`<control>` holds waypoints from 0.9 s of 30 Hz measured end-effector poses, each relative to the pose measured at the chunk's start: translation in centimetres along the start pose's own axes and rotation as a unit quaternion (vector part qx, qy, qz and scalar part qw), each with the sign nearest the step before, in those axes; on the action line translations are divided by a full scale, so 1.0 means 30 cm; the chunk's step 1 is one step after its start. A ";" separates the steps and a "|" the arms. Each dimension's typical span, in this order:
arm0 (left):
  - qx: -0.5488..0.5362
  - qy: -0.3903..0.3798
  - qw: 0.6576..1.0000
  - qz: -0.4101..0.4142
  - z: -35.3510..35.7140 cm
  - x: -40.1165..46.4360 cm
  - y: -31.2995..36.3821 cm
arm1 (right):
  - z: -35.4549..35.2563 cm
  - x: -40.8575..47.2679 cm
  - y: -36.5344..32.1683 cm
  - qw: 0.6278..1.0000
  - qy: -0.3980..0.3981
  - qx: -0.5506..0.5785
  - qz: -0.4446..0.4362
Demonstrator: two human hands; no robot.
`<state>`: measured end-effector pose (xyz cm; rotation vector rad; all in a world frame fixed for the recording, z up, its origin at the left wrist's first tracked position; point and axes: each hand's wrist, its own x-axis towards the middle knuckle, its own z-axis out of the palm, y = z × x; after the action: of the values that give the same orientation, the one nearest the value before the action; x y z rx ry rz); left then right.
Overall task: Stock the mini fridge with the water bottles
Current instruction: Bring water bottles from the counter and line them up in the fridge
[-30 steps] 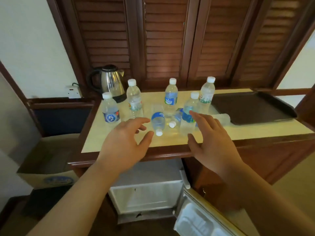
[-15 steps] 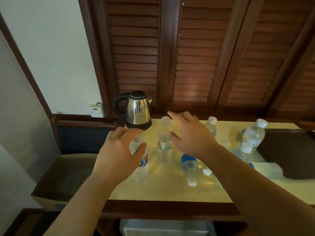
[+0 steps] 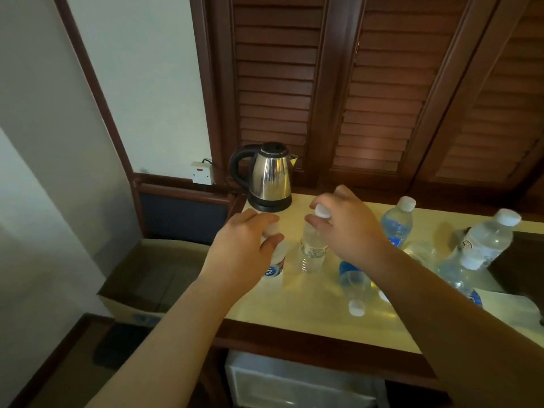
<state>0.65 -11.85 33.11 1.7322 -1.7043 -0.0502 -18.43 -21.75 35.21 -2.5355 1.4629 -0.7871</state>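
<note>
Several clear water bottles with white caps are on the cream counter (image 3: 294,316). My left hand (image 3: 241,254) curls over the top of a blue-labelled bottle (image 3: 275,267) standing at the left. Around the neck of a green-labelled bottle (image 3: 313,250), just under its cap, my right hand (image 3: 353,231) closes. Both bottles stand on the counter. Another bottle (image 3: 353,285) lies on its side, cap towards me. Further right, three bottles stand upright (image 3: 397,223) (image 3: 488,240) (image 3: 462,276). The white mini fridge (image 3: 294,381) sits under the counter; only its top shows.
A steel kettle (image 3: 272,175) stands at the counter's back left, close behind my left hand. A dark tray (image 3: 521,260) is at the right edge. An open cardboard box (image 3: 153,275) sits on the floor to the left. Louvred wooden doors rise behind.
The view has tilted up and moved closer. Both hands moved left and forward from over the middle bottles and closed on the two leftmost upright bottles.
</note>
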 end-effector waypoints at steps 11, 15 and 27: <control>0.014 0.122 0.992 0.017 -0.186 -0.479 0.222 | -0.248 -0.539 -0.043 0.990 0.102 0.092 -0.041; -0.013 0.132 0.991 -0.028 -0.176 -0.681 0.259 | -0.240 -0.760 -0.025 0.992 0.064 0.106 -0.031; -0.028 -0.023 0.996 -0.082 0.121 -1.041 0.127 | 0.145 -1.163 0.089 0.984 -0.112 0.119 0.074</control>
<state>-8.61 14.80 18.75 1.8378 -1.5740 -0.2112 -32.38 5.24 17.29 -2.2278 1.3743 -0.5926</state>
